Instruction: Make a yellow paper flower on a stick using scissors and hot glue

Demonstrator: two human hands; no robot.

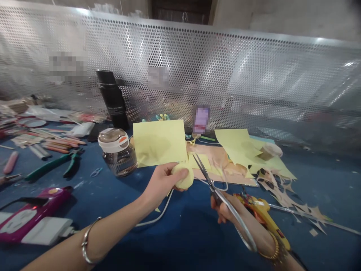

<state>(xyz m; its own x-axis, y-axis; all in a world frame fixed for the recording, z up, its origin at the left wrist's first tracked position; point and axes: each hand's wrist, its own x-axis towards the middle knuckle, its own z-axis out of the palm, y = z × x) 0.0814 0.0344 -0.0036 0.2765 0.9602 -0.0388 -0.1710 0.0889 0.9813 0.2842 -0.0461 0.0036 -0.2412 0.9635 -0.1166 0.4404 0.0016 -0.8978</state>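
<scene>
blue table [169,241]; rounded yellow paper [185,183] between left fingers [178,175]

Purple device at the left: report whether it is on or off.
On, by the look of it: a small red light glows on the purple device, next to the black plug.

Probably a craft workshop: pliers [72,163], a yellow glue gun [263,212], scissors [214,188] and paper scraps [282,188] crowd a blue worktop [113,203] before a perforated metal screen [180,60].
</scene>
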